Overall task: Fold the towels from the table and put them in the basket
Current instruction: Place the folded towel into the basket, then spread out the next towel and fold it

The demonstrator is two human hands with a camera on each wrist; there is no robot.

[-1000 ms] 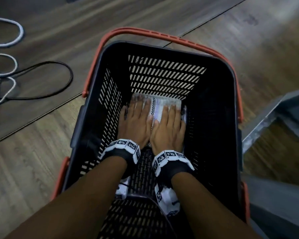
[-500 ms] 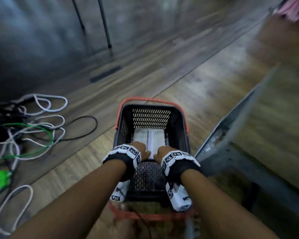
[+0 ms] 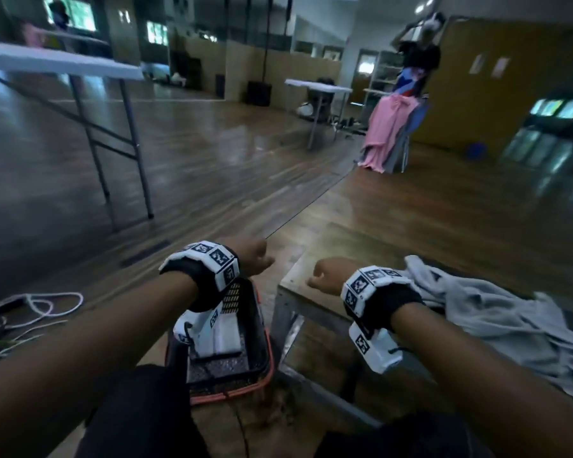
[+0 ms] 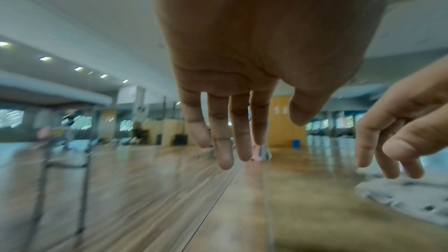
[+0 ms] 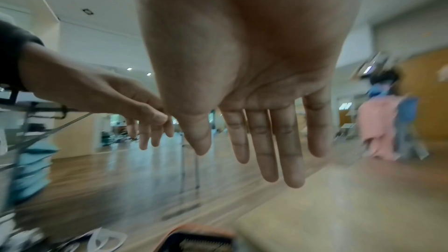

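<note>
A black basket (image 3: 262, 328) with an orange rim stands on the floor below my left arm, and a folded white towel (image 3: 227, 342) lies inside it. A crumpled grey towel (image 3: 497, 322) lies on the wooden table (image 3: 427, 246) at the right. My left hand (image 3: 257, 256) hangs in the air above the basket, fingers straight and empty (image 4: 225, 137). My right hand (image 3: 325, 272) hovers over the table's left corner, just left of the grey towel, fingers straight and holding nothing (image 5: 266, 141).
White and black cables (image 3: 43, 302) lie on the wooden floor at the left. A white folding table (image 3: 63, 64) stands at the far left, another one (image 3: 318, 85) further back. Pink cloth (image 3: 387, 127) hangs over a chair at the far right.
Both hands have lifted out of the basket and left the folded towel there. The view has swung up from the basket to the room and the table.
</note>
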